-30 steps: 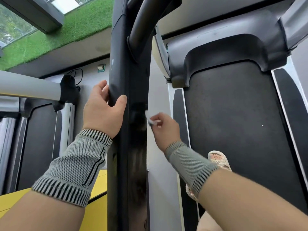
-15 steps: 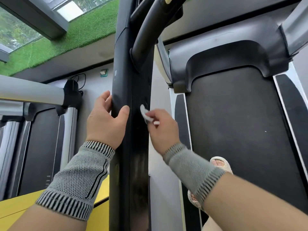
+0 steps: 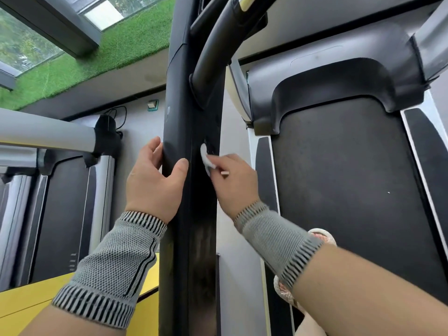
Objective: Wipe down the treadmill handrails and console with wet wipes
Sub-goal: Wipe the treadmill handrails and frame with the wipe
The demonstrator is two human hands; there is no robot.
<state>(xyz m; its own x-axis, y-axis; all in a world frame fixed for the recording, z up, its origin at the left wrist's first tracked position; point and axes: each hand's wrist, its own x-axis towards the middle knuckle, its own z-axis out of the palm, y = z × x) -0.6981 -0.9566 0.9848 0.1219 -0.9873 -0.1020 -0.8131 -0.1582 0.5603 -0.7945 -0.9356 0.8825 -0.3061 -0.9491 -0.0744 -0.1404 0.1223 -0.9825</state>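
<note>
Pressing a small white wet wipe (image 3: 205, 158) against the black treadmill upright (image 3: 191, 132), the right hand (image 3: 236, 183) pinches the folded pad between thumb and curled fingertips, so the wipe lies flat on the post's right-facing side, a little below where the curved black handrail (image 3: 219, 44) joins the post. The left hand (image 3: 155, 183) grips the same upright from the other side at about the same height: its thumb (image 3: 180, 166) lies across the front face and its fingers wrap around the left edge, partly hidden behind the post. Both wrists wear grey knitted wrist supports (image 3: 114, 265) with black-striped cuffs. To the right lies the dark treadmill belt (image 3: 351, 190), capped at its far end by a grey motor cover (image 3: 322, 76); a foot in a pale woven sandal (image 3: 322, 235) shows beside the right forearm. On the left stands a neighbouring treadmill with a grey handrail (image 3: 46, 134), above a yellow floor (image 3: 21, 309). Green artificial turf (image 3: 80, 69) and windows fill the upper left corner.
</note>
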